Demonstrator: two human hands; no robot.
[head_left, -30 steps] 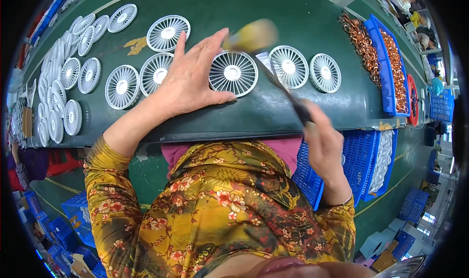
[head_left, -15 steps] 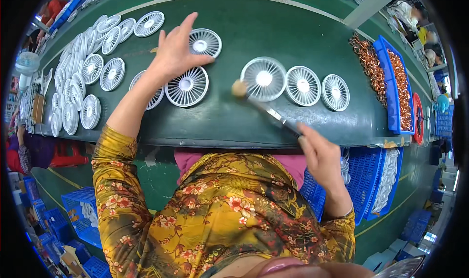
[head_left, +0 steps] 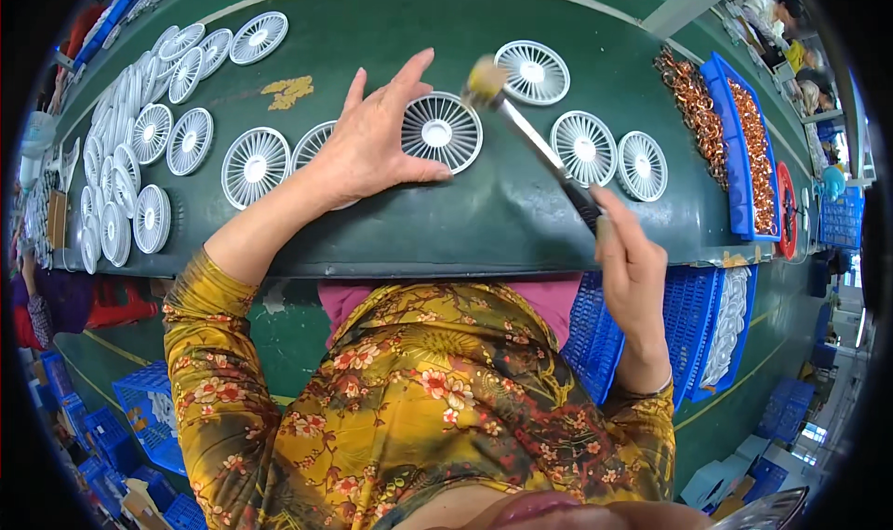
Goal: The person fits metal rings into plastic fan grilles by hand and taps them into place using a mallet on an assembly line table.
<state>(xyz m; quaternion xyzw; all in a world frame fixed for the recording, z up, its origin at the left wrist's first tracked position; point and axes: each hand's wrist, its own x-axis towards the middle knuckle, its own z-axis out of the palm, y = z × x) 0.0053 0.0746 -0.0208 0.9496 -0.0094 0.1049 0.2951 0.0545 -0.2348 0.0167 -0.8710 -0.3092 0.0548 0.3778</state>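
This place seems to be a factory workshop, because many white spoked discs (head_left: 255, 169) of the same form lie on the long green table (head_left: 465, 246), crowded toward its left end. Near its right end stands a blue tray (head_left: 738, 186) with small copper-coloured rings (head_left: 752, 148). Blue plastic crates (head_left: 688, 311) are at its near side, above a yellow-lined green floor (head_left: 707, 442), and other people (head_left: 767, 13) are seen beyond its far right corner.

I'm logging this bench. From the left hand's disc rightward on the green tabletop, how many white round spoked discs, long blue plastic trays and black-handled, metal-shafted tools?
White round spoked discs, including the one by the left hand: 4
Long blue plastic tray: 1
Black-handled, metal-shafted tool, in the right hand: 1
Total: 6
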